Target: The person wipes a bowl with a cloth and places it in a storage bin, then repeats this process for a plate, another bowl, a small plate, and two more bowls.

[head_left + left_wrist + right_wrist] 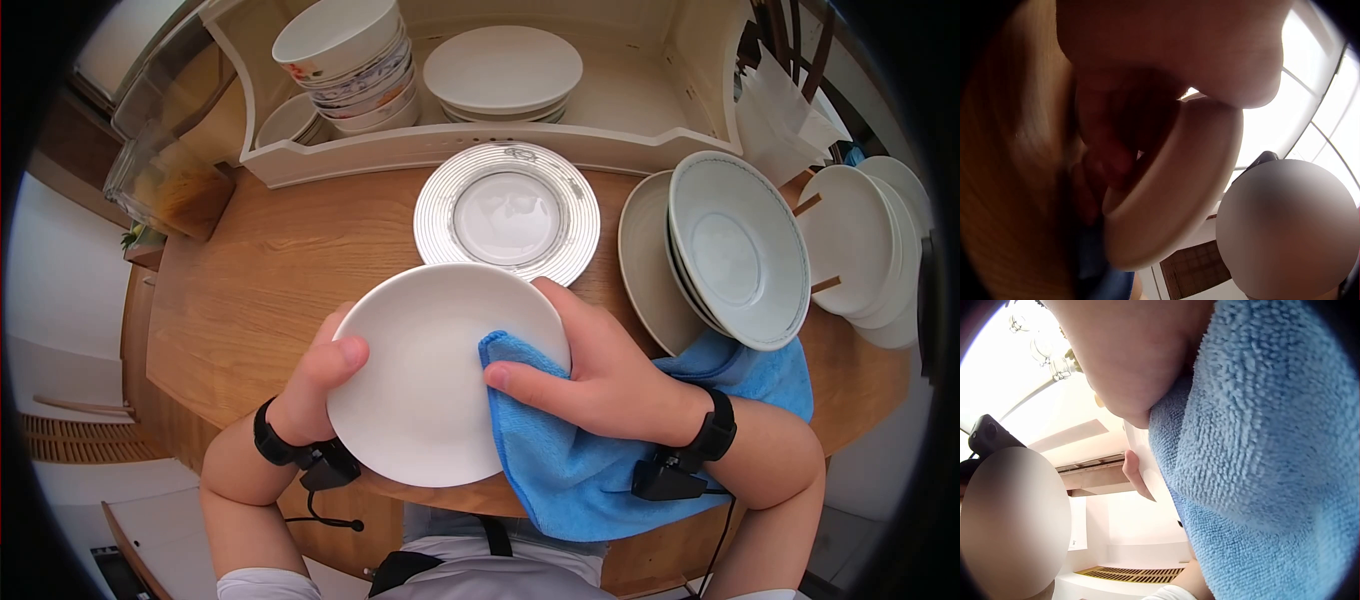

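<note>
A plain white plate is held up in front of the body, over the table's near edge. My left hand grips its left rim, thumb on the upper face and fingers underneath, as the left wrist view also shows. At the right rim my right hand holds the plate through a blue cloth, its thumb pressing the cloth onto the upper face. The cloth drapes below the right wrist and spreads toward the right; in the right wrist view the terry cloth fills much of the picture.
Just beyond lies a silver-rimmed plate. Stacked bowls lean on a beige plate at the right, near white plates in a wooden rack. Behind, a cream shelf holds patterned bowls and white plates.
</note>
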